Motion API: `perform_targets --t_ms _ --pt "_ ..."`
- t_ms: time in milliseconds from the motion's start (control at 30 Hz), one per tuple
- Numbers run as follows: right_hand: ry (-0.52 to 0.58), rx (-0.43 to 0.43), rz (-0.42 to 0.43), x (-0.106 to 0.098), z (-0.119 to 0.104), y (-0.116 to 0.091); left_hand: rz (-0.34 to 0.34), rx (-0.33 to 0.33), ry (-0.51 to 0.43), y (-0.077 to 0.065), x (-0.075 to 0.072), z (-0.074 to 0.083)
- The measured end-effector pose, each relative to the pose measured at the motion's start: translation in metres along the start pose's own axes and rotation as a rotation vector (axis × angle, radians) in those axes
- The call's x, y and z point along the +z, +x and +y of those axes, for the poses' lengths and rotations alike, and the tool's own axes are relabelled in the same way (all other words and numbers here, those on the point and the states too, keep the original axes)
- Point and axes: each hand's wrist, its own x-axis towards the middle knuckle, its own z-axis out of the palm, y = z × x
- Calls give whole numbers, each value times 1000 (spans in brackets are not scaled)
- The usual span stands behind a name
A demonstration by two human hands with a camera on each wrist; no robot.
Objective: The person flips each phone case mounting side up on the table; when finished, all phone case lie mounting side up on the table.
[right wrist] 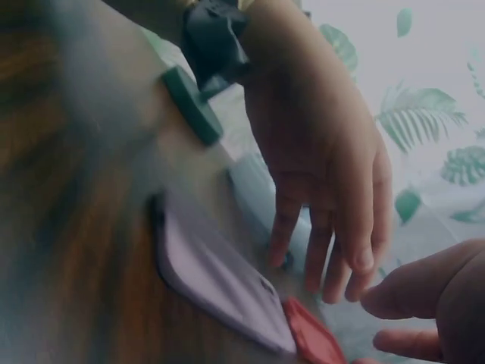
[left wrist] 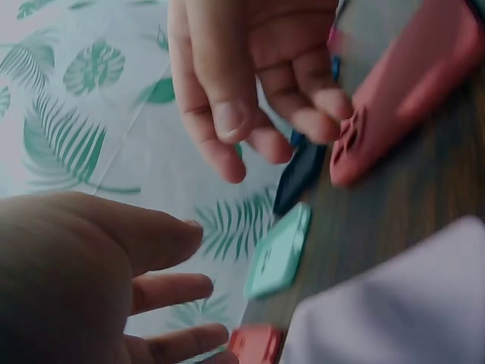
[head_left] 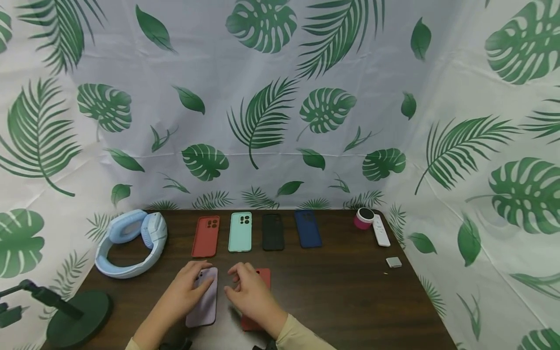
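Observation:
My left hand [head_left: 185, 288] hovers over a lavender phone [head_left: 204, 311] lying on the brown table, its fingers slightly bent with nothing between them. The right wrist view shows a gap between that hand and the lavender phone [right wrist: 220, 273]. My right hand [head_left: 255, 296] is above a red phone in a case [head_left: 264, 278], partly covering it. In the left wrist view the right hand's fingers hang loosely, apart from the red case [left wrist: 417, 83]. Behind the hands lie a red case [head_left: 205, 238], a mint case [head_left: 240, 233], a black case [head_left: 273, 233] and a blue case [head_left: 308, 229].
Light blue headphones [head_left: 131, 270] lie at the back left, and a dark green lamp base [head_left: 83, 321] stands in front of them. At the back right are a pink jar [head_left: 363, 219], a white remote [head_left: 381, 232] and a small white box [head_left: 393, 262]. Leaf-print cloth surrounds the table.

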Motion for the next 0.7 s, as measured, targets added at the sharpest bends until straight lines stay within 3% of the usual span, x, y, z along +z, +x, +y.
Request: perform_targets --t_ms 200,500,700 --pt "-66 62 -48 21 -11 5 50 -38 74 -6 -12 -16" --pt "-190 84 -42 45 -14 5 -70 -223 74 -7 -9 -24" --pt "-225 82 -82 59 -17 2 -85 -269 82 -13 -2 -26"
